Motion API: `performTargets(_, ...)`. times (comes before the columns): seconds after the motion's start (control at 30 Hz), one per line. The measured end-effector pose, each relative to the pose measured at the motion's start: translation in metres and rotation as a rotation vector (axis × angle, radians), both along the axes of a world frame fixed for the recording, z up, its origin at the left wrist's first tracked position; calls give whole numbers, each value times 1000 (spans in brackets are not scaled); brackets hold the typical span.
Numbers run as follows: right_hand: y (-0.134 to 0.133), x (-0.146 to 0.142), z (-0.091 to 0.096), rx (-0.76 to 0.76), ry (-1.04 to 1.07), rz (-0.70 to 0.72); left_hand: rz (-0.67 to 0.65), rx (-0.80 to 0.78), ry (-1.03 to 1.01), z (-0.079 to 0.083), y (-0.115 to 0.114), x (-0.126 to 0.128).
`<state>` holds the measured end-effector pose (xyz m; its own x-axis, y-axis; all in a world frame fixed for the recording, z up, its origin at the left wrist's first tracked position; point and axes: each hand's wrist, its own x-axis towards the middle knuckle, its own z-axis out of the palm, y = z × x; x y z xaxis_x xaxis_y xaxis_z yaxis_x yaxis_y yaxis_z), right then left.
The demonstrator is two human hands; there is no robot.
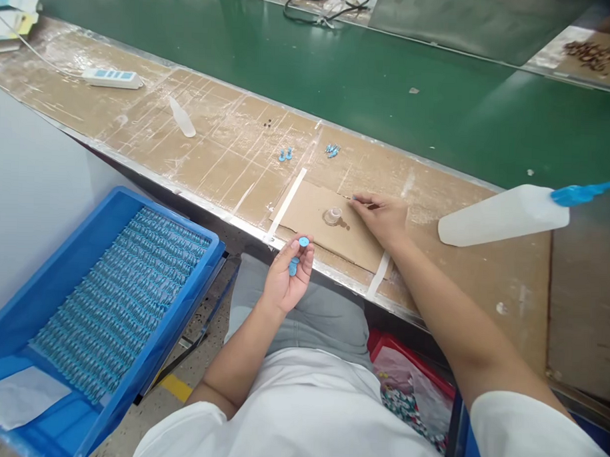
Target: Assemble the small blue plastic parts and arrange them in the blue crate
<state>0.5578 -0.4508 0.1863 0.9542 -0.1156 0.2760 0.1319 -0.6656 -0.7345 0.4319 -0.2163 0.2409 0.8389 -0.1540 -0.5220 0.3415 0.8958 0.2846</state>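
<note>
My left hand (287, 274) is closed in front of the table edge, holding a few small blue plastic parts with round, disc-like heads. One blue disc-headed part (303, 242) is pinched at the fingertips, and more blue parts (294, 266) rest against the palm. My right hand (383, 218) is over the cardboard sheet (359, 242), thumb and fingers pressed together in a pinch. A tiny bluish bit shows at those fingertips, too small to name. Just left of them stands a small clear cup (332, 216) on the cardboard, with a dark wet spot beside it.
Small blue parts (285, 154) and a blue cluster (332, 150) lie farther back. A white squeeze bottle (505, 217) lies right; a small translucent bottle (181, 117) and power strip (113, 78) lie left. A blue crate (204, 248) holds rows of blue parts. Beyond runs a green belt (340, 76).
</note>
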Motion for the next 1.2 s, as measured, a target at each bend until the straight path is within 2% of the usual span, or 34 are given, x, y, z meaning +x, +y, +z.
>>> performTargets(0.1,-1,-1,-4,-9,9,-9,1,2,7,2,-3,-4)
performTargets(0.23,0,-1,1,-9,-24,-17,13,11,-25,0,-5,-8)
performTargets(0.4,19,-15,17,160,-105,-100,28,66,-43,-7,-7,-8)
performTargets(0.5,31,-29,24,190,-158,-96,39,81,-33,-10,-8,-6)
performTargets(0.63,36,-37,23,116,-194,-64,33,94,-17,-14,-9,-6)
performTargets(0.87,27,-29,7,-35,-168,93,18,83,-12,-16,-9,-5)
performTargets(1.0,27,-28,6,-89,-202,113,8,79,-41,-14,-11,-3)
performTargets(1.2,30,-27,7,-141,-118,112,-7,89,-3,-13,-14,-3)
